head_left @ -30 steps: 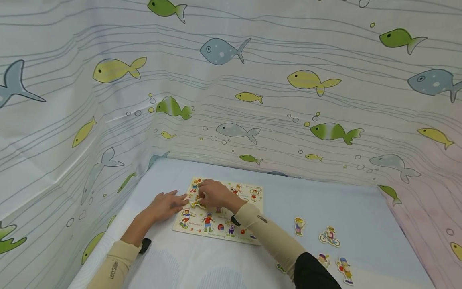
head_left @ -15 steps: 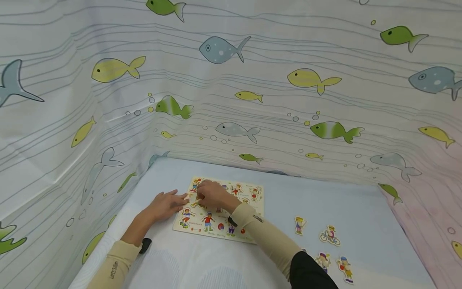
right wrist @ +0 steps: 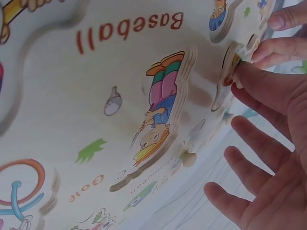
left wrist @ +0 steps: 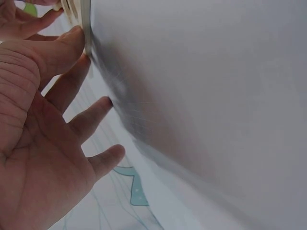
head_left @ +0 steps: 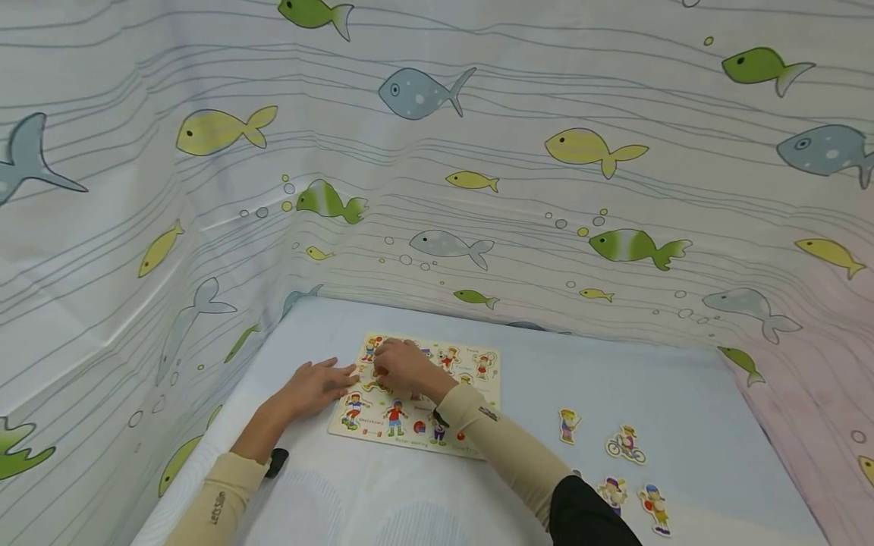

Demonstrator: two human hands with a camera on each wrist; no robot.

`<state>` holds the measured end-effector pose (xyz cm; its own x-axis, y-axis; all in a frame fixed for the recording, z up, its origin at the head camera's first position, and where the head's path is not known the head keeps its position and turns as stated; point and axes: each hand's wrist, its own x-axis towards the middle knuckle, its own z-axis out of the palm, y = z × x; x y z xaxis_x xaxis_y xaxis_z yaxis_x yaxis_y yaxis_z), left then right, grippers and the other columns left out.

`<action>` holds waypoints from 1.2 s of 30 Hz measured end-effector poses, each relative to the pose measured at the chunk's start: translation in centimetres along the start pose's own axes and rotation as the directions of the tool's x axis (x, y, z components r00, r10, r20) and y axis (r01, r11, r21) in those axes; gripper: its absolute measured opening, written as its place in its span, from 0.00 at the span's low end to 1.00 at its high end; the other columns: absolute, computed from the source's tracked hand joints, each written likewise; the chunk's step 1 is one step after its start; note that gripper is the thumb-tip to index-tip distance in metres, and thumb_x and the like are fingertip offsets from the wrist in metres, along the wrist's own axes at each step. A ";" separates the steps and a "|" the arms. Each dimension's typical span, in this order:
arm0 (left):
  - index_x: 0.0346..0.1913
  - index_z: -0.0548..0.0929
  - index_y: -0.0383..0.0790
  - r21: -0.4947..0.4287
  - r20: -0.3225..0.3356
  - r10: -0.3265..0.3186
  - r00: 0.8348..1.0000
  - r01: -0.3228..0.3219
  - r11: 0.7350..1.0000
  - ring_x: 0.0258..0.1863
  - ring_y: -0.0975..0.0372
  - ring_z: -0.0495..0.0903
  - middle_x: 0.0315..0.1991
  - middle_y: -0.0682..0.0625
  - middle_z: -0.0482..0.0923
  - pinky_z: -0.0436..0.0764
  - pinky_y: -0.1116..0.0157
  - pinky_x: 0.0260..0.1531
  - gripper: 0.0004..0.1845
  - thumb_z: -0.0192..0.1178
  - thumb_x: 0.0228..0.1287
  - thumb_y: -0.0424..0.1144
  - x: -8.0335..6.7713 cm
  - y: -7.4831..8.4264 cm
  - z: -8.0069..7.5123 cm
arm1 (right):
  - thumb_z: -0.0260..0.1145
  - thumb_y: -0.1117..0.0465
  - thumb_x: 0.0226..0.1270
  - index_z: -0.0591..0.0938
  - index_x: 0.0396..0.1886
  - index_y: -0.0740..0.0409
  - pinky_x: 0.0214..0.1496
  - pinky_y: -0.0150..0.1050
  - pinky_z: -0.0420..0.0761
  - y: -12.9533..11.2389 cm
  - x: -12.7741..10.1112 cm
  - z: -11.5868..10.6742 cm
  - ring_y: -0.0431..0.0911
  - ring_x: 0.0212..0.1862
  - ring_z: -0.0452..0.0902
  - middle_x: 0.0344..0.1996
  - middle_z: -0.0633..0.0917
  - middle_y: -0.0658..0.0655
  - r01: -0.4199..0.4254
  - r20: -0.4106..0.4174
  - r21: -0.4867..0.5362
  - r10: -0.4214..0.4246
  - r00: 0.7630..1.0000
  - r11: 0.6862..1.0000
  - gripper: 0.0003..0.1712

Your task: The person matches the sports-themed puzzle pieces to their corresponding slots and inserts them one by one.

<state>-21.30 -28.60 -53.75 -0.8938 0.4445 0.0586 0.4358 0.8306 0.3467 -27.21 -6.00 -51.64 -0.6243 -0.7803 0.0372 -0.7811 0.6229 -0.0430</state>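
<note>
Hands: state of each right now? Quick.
Left hand: open, fingertips touching the edge of the puzzle board.
Right hand: closed, thumb and finger pinching a puzzle piece.

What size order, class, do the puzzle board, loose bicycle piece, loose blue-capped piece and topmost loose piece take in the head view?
Largest to smallest:
1. puzzle board
2. loose bicycle piece and loose blue-capped piece: too alike to rank
3. topmost loose piece

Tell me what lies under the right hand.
The puzzle board, plus a wooden piece the right hand pinches. In the head view, the board area it covers cannot be seen.
</note>
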 end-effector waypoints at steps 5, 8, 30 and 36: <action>0.59 0.83 0.44 -0.008 0.005 -0.003 1.000 0.003 1.000 0.67 0.36 0.64 0.65 0.48 0.74 0.55 0.27 0.57 0.19 0.65 0.66 0.38 0.0 0.0 0.0 | 0.68 0.51 0.68 0.88 0.40 0.41 0.62 0.45 0.72 -0.1 0.1 0.2 0.40 0.60 0.71 0.50 0.82 0.42 0.001 0.000 -0.056 -0.001 1.000 0.998 0.05; 0.59 0.83 0.45 -0.015 0.002 -0.005 1.000 0.005 1.000 0.67 0.36 0.64 0.65 0.49 0.74 0.55 0.27 0.58 0.19 0.65 0.65 0.38 0.0 0.0 0.0 | 0.68 0.51 0.68 0.88 0.38 0.40 0.60 0.44 0.73 -0.2 0.2 0.2 0.40 0.59 0.72 0.49 0.82 0.41 0.009 0.002 -0.100 -0.009 1.000 0.995 0.04; 0.58 0.84 0.44 0.012 -0.002 0.019 1.000 -0.019 1.000 0.66 0.35 0.65 0.64 0.47 0.75 0.57 0.26 0.55 0.18 0.65 0.65 0.37 -0.1 0.0 -0.2 | 0.66 0.52 0.70 0.90 0.37 0.40 0.68 0.48 0.66 -0.6 0.5 -0.2 0.44 0.68 0.66 0.62 0.77 0.43 -0.019 0.033 -0.084 0.022 0.999 0.996 0.06; 0.59 0.84 0.45 0.029 -0.001 0.009 1.000 -0.009 1.000 0.66 0.36 0.65 0.64 0.48 0.75 0.57 0.26 0.56 0.19 0.65 0.65 0.38 0.0 -0.1 -0.1 | 0.66 0.49 0.69 0.89 0.33 0.38 0.68 0.51 0.66 -0.5 0.3 -0.2 0.46 0.68 0.65 0.62 0.77 0.43 -0.037 0.003 -0.096 0.037 0.999 0.995 0.08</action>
<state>-21.38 -28.71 -53.71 -0.8901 0.4514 0.0630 0.4465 0.8359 0.3193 -27.05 -6.53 -51.36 -0.6529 -0.7567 0.0329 -0.7550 0.6537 0.0512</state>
